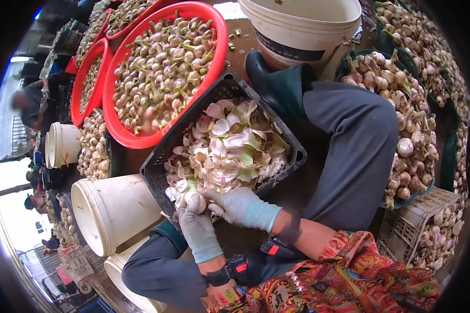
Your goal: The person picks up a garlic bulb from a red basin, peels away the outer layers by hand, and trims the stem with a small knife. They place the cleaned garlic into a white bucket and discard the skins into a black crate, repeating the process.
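Observation:
My left hand (pixel 197 227), in a grey glove with a teal cuff, grips a pale garlic bulb (pixel 195 204) at the near edge of a black plastic crate (pixel 286 133). From the right, my gloved right hand (pixel 240 207) meets the bulb, its fingers closed against the bulb's side; the fingertips are partly hidden. Loose white, pink and greenish garlic skins (pixel 230 148) are heaped inside the crate, which sits tilted between my legs.
A red basin (pixel 222 31) of trimmed garlic in water stands beyond the crate. White buckets (pixel 136 201) are at left, another white bucket (pixel 303 31) at the top. Garlic heaps (pixel 402 120) fill tubs at right, beside a pale crate (pixel 397 235). Another person (pixel 34 104) sits far left.

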Demonstrator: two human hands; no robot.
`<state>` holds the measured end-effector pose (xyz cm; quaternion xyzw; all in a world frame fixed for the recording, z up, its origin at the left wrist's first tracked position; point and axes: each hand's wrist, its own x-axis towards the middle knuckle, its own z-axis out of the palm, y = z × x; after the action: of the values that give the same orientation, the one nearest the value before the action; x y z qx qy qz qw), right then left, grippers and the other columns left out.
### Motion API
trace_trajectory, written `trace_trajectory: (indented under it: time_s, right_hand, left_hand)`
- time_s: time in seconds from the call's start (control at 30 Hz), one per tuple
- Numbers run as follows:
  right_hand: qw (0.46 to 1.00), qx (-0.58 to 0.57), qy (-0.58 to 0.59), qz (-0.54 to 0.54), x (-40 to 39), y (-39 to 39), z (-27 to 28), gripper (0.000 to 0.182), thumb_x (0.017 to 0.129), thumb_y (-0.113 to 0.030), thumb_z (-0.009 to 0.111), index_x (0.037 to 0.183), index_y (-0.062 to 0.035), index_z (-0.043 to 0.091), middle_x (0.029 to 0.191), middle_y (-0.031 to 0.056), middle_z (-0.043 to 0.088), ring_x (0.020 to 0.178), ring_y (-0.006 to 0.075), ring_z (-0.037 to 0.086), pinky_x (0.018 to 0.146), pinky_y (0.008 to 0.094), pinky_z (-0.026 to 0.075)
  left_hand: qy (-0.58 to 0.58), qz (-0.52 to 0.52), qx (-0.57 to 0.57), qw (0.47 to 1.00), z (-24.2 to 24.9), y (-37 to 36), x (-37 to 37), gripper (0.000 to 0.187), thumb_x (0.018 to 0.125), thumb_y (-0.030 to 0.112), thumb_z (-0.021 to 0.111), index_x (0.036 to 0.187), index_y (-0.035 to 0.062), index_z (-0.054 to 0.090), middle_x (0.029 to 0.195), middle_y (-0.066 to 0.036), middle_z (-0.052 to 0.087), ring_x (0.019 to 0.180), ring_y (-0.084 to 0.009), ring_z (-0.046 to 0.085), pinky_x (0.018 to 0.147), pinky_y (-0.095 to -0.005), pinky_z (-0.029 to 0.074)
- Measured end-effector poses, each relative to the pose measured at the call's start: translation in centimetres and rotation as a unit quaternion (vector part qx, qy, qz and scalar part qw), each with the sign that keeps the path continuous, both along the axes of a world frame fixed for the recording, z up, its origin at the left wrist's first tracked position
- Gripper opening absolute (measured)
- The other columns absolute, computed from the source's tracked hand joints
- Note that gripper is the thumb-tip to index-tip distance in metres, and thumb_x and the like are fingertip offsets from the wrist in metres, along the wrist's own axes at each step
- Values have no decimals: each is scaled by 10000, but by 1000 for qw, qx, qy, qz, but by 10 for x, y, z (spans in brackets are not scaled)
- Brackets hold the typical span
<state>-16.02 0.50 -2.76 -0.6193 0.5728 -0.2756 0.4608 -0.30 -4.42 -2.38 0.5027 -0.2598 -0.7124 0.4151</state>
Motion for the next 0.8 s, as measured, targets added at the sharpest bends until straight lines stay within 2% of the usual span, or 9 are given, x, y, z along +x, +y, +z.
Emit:
trace_trajectory:
  time_s: [0.13, 0.23, 0.3, 0.37, 0.43, 0.47, 0.6, 0.73, 0.8]
  right_hand:
    - [1000, 5, -6, -14, 8, 6, -5, 367, 936, -319, 439, 1254, -137, 439, 764, 198, 630, 683, 394, 609, 618, 489, 478]
    - [989, -30, -111, -95, 8, 9, -3, 329, 939, -330, 437, 1178, -118, 517, 766, 210, 627, 691, 389, 616, 606, 490, 481]
    - [916, 182, -348, -79, -3, 9, 6, 324, 931, -351, 457, 1109, -104, 569, 792, 205, 639, 727, 385, 629, 632, 485, 487]
    - [901, 237, -358, -54, -14, 10, 10, 347, 913, -376, 499, 1092, -89, 576, 815, 180, 653, 768, 366, 639, 668, 456, 499]
    - [999, 30, 9, -19, -23, 11, 22, 374, 888, -394, 542, 1067, -68, 581, 803, 149, 653, 776, 339, 644, 694, 422, 510]
    - [997, -23, 53, -41, -20, 13, 20, 399, 851, -413, 589, 1047, -65, 591, 861, 126, 643, 817, 310, 645, 703, 415, 517]
    - [996, -6, 86, -15, -14, 10, 20, 387, 791, -423, 648, 1066, -152, 615, 1049, 93, 569, 874, 294, 631, 711, 415, 518]
    - [992, -46, 78, -84, -12, 7, 11, 355, 787, -390, 656, 1037, -139, 624, 1009, 92, 598, 883, 290, 629, 700, 419, 514]
    - [999, -27, 9, -18, -5, 0, 2, 292, 791, -337, 656, 979, -115, 639, 894, 116, 633, 838, 306, 632, 688, 424, 507]
  left_hand:
    - [-43, -5, -29, 999, 16, 8, -8, 342, 830, 52, 623, 1141, -25, 503, 1020, -113, 584, 885, -203, 606, 740, -308, 532]
    - [-117, 10, -43, 992, 26, 15, -11, 375, 824, 37, 625, 1165, -27, 484, 1033, -122, 576, 848, -194, 611, 736, -301, 543]
    - [-147, 18, -54, 988, 32, 20, -12, 400, 814, 21, 629, 1177, -28, 470, 1038, -131, 568, 832, -194, 616, 732, -296, 551]
    - [-125, -17, -21, 992, 33, 20, -5, 405, 812, 24, 635, 1177, -26, 468, 1033, -131, 567, 831, -200, 622, 729, -307, 551]
    - [-97, -44, 7, 994, 35, 17, -3, 403, 812, 29, 644, 1171, -23, 466, 1027, -134, 568, 845, -205, 626, 725, -318, 552]
    - [-108, -25, 1, 994, 33, 20, -6, 384, 815, 34, 644, 1155, -23, 474, 1018, -133, 570, 848, -206, 626, 724, -319, 550]
    - [-140, -5, 2, 990, 29, 16, 0, 339, 818, 48, 651, 1111, -31, 501, 1007, -137, 579, 846, -208, 627, 731, -291, 534]
    - [-149, -12, 30, 988, 27, 16, 4, 337, 817, 71, 658, 1102, -44, 518, 995, -127, 591, 843, -199, 618, 748, -266, 518]
    - [-127, -23, 52, 990, 21, 16, 5, 344, 818, 78, 657, 1108, -47, 520, 987, -120, 594, 847, -197, 614, 753, -270, 515]
